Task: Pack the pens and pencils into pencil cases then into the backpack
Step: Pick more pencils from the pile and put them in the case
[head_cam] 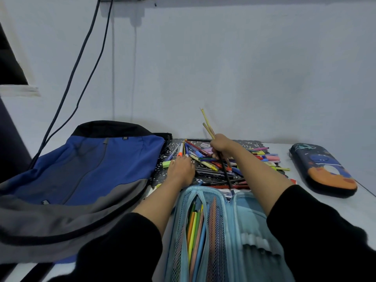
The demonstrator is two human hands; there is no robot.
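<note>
A pile of pens and pencils [215, 161] lies on a black patterned mat [162, 171] at the table's middle. My right hand [220, 144] grips a bundle of pencils [207, 125] above the pile, yellow ends pointing up and a dark one hanging down. At the pile's left edge my left hand [181, 171] rests with its fingers among the pens. A light blue pencil case [219, 231] lies open in front of me with several coloured pencils in its mesh pocket. The blue and grey backpack [85, 171] lies flat on the left.
A dark space-themed pencil case [323, 169] lies zipped at the right on the white table [345, 204]. Two black cables [81, 64] hang down the wall behind the backpack. A green eraser [165, 164] sits by my left hand.
</note>
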